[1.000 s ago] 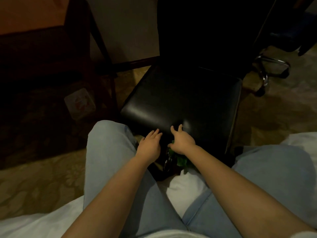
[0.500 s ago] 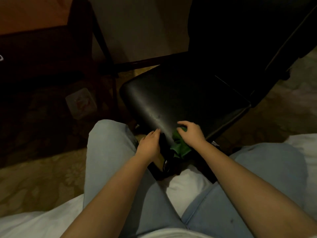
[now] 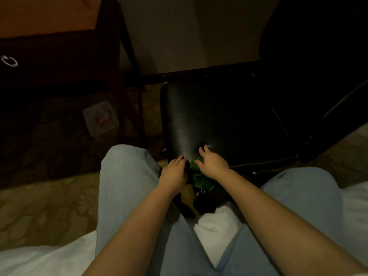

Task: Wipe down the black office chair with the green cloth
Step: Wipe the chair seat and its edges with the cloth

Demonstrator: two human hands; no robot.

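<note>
Wiping looks barely begun: the right hand (image 3: pixel 214 165) presses the cloth (image 3: pixel 201 179) with spread fingers (image 3: pixel 204 153) onto the near corner of the chair (image 3: pixel 219 120) seat, the cloth bunched under the palm and hanging behind the fingertips. The left hand (image 3: pixel 174 173) lies just beside it at the seat edge; whether it grips, I cannot tell. Everything ahead of the fingers seems left to do.

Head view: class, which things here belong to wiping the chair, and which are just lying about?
Job: black office chair, green cloth, right hand on the cloth, left hand at the seat edge.
Lying about: pale packet on the carpet, wooden desk, white bedding.
</note>
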